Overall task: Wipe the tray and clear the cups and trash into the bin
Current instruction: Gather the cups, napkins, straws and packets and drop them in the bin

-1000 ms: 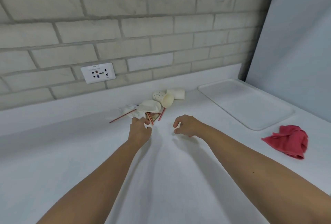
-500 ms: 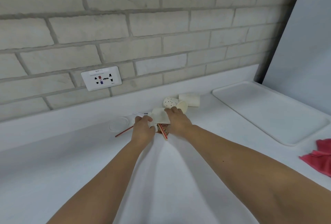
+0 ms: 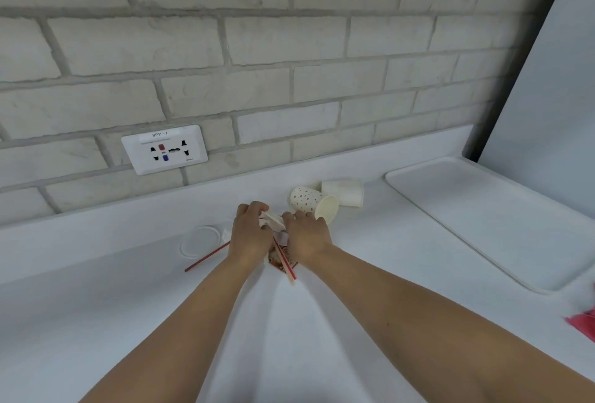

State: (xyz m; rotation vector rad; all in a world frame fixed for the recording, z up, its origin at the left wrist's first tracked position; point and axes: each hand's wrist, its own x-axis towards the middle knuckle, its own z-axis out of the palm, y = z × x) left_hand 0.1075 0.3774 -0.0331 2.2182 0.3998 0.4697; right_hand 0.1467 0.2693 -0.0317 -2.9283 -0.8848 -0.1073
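A small pile of trash lies on the white counter near the wall: crumpled white paper, a printed wrapper and red straws. My left hand and my right hand are both on the pile, fingers curled round the white paper from either side. Just right of my right hand a dotted paper cup and a plain white cup lie on their sides. The white tray lies flat at the right.
A clear round lid lies left of the pile. A red cloth shows at the right edge, near the tray's front corner. A brick wall with a socket plate runs behind the counter. A grey panel rises at the right.
Both hands moved forward onto the trash pile and closed on the white paper. The view has shifted closer and leftward, pushing the red cloth to the frame edge.
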